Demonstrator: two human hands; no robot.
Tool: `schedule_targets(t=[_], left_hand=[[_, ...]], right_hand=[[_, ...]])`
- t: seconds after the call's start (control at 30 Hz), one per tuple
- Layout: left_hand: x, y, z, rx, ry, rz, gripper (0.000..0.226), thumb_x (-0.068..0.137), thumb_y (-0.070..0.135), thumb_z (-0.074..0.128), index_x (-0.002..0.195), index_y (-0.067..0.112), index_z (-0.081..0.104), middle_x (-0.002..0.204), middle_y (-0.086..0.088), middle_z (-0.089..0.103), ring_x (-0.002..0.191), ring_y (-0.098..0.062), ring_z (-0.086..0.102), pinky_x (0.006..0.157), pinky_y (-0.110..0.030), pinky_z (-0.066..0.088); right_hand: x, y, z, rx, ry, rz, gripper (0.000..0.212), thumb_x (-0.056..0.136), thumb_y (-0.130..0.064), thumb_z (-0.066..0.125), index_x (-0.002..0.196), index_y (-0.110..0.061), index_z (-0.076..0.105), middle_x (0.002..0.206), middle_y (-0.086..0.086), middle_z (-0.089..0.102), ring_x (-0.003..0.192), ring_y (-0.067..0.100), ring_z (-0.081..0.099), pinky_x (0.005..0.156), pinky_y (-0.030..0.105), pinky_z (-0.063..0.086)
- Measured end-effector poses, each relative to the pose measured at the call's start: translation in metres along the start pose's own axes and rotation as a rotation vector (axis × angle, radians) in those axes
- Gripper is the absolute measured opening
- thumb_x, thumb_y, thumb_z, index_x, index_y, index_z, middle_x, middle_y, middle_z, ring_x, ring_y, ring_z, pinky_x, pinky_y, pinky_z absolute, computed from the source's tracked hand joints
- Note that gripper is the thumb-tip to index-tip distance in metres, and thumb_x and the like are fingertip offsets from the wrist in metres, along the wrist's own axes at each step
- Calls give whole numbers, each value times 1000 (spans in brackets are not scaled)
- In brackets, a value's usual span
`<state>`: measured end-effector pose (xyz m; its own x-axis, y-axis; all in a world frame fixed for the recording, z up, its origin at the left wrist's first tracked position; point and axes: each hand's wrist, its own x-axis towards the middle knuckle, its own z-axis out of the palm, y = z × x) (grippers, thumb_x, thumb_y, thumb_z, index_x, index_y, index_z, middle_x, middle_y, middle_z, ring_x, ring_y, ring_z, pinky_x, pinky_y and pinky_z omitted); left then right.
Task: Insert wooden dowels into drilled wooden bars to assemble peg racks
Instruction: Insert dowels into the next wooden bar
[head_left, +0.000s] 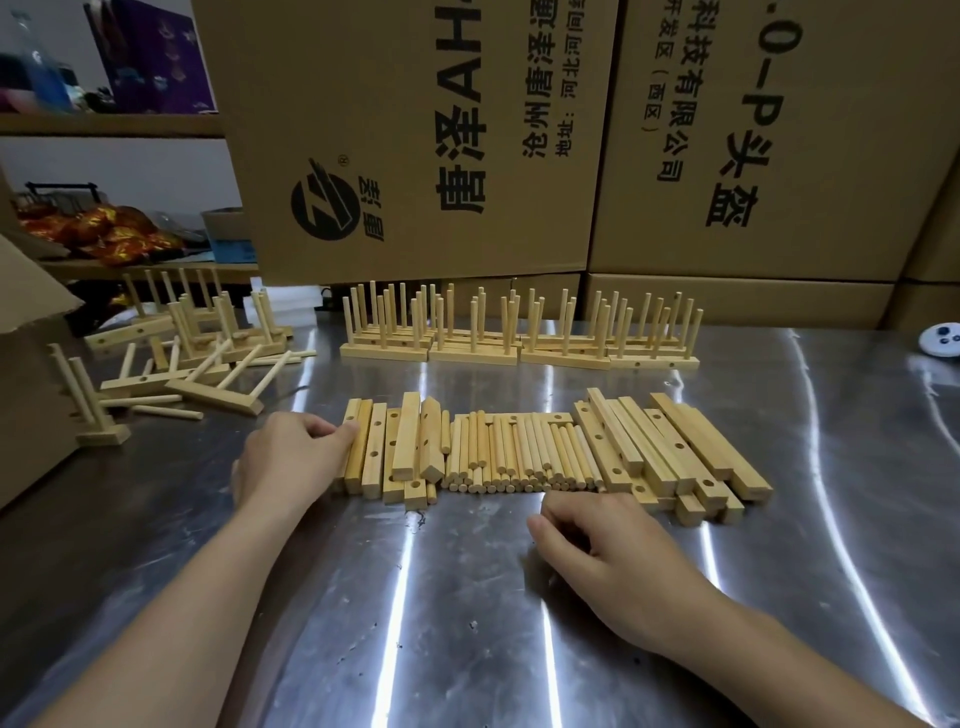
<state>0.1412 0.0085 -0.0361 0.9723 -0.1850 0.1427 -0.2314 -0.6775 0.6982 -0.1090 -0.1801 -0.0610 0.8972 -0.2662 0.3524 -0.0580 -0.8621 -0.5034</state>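
Dowels (519, 457) are laid side by side in a row on the metal table (467, 597), flanked on either side by piles of drilled bars (406, 436). The left hand (291, 460) is set against the outermost bar of the left pile, fingers curled; whether that bar is gripped cannot be told. The right hand (618, 551) is rested on the table just in front of the dowels, apart from them, fingers loosely curled, nothing seen in it. Behind the dowels, peg racks (472, 356) are stood in a row, pegs upright. A heap of racks (215, 397), some tipped over, is seen at far left. Cardboard boxes (415, 130) are stacked behind.
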Motion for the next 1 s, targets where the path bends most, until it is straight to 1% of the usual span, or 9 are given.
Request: schedule_targets(t=[0.13, 0.37, 0.6, 0.67, 0.73, 0.77, 0.83, 0.93, 1.0], left_hand=[[2, -1, 0, -21, 12, -9, 28, 99, 53, 68, 106, 28, 78, 89, 3, 71, 83, -19, 65, 86, -47, 59], [4, -5, 0, -29, 65, 14, 26, 102, 42, 69, 107, 20, 81, 89, -5, 73, 84, -26, 68, 81, -46, 62], [5, -3, 2, -95, 149, -15, 30, 106, 36, 63, 115, 12, 79, 87, -5, 69, 79, -21, 63, 66, -37, 49], [5, 0, 2, -208, 151, -26, 27, 107, 36, 60, 102, 16, 78, 83, -5, 68, 79, -23, 64, 67, -36, 48], [4, 2, 1, -309, 115, -28, 34, 108, 37, 58, 83, 19, 70, 83, -10, 69, 82, -27, 66, 68, -36, 48], [3, 3, 1, -350, 89, -29, 36, 109, 38, 57, 79, 20, 69, 85, -13, 70, 83, -28, 66, 68, -36, 47], [1, 5, 0, -430, 29, -38, 36, 110, 39, 55, 82, 20, 70, 91, -16, 71, 86, -27, 65, 69, -35, 45], [-3, 13, -2, -524, -48, -20, 31, 111, 39, 52, 91, 27, 73, 94, -5, 73, 90, -19, 65, 68, -31, 43], [-5, 18, -5, -591, -97, 19, 28, 112, 39, 50, 107, 27, 76, 99, 0, 76, 96, -16, 68, 75, -31, 49]], right_hand=[[-1, 0, 0, -2, -4, 5, 38, 99, -59, 39, 74, -33, 47, 70, -3, 57, 66, 17, 55, 60, 37, 44], [0, -4, -2, -4, -34, 35, 46, 100, -59, 39, 74, -24, 52, 76, -1, 68, 70, 15, 63, 68, 49, 53], [0, -6, -4, -24, -37, 43, 47, 100, -59, 39, 75, -22, 53, 74, -1, 65, 69, 16, 60, 67, 48, 52], [0, -6, -4, -27, -37, 48, 47, 100, -58, 39, 75, -22, 53, 74, -1, 66, 69, 15, 61, 68, 49, 53], [0, -5, -4, -22, -42, 50, 47, 101, -58, 39, 75, -22, 54, 76, -1, 68, 70, 14, 63, 69, 50, 54], [-1, -5, -4, -18, -47, 51, 47, 101, -58, 39, 75, -22, 54, 76, -1, 69, 70, 14, 64, 70, 50, 54], [0, -4, -3, -11, -52, 52, 47, 101, -58, 40, 76, -22, 55, 76, -1, 69, 71, 14, 64, 70, 50, 54], [0, -4, -3, -2, -60, 59, 48, 101, -59, 39, 77, -21, 55, 79, 0, 71, 73, 14, 66, 71, 50, 55], [0, -3, -3, -2, -58, 57, 47, 101, -59, 40, 76, -22, 55, 77, -2, 69, 72, 13, 65, 70, 50, 54]])
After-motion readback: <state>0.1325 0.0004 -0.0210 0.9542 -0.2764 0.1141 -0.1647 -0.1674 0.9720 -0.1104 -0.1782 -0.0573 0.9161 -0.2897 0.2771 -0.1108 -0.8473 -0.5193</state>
